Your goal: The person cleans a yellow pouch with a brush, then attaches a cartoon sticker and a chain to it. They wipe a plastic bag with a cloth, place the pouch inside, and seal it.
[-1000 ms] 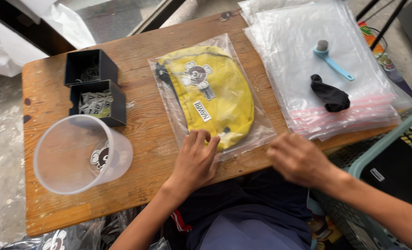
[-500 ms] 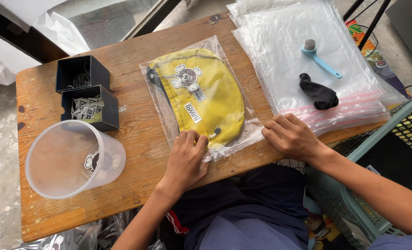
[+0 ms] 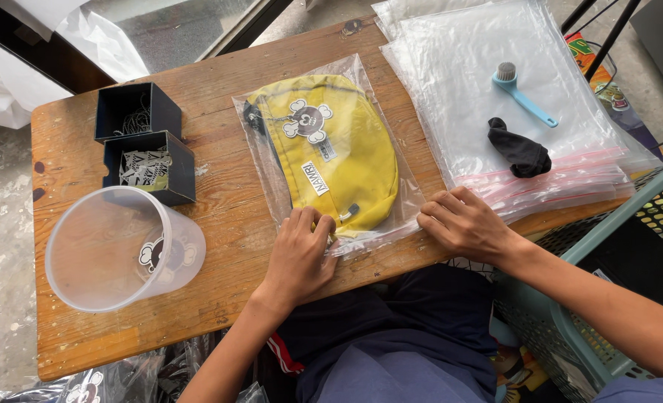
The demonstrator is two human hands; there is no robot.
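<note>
A yellow pouch [image 3: 331, 153] sealed inside a clear plastic bag [image 3: 410, 213] is laid flat near the middle of a wooden table [image 3: 227, 224], its near edge close to the table's near side. The left hand [image 3: 298, 257] is pressed palm down on the near left corner of the bag, fingers [image 3: 305, 222] spread flat over the plastic and the lower rim of the pouch; nothing is clasped in it. The right hand [image 3: 462, 224] is set at the near right corner of the same bag, knuckles bent and fingertips touching the plastic edge; whether the edge is pinched cannot be told.

To the right, a stack of empty clear zip bags [image 3: 481, 89] is spread over the far right of the table, with a small blue brush [image 3: 522, 93] and a black cloth piece [image 3: 522, 153] lying on top. To the left, two small black boxes [image 3: 141, 138] are placed one behind the other, and just near them a translucent plastic tub [image 3: 115, 250] is seen tipped on its side, its mouth turned toward the left. A teal plastic basket [image 3: 615, 216] is seen beyond the table's right edge
</note>
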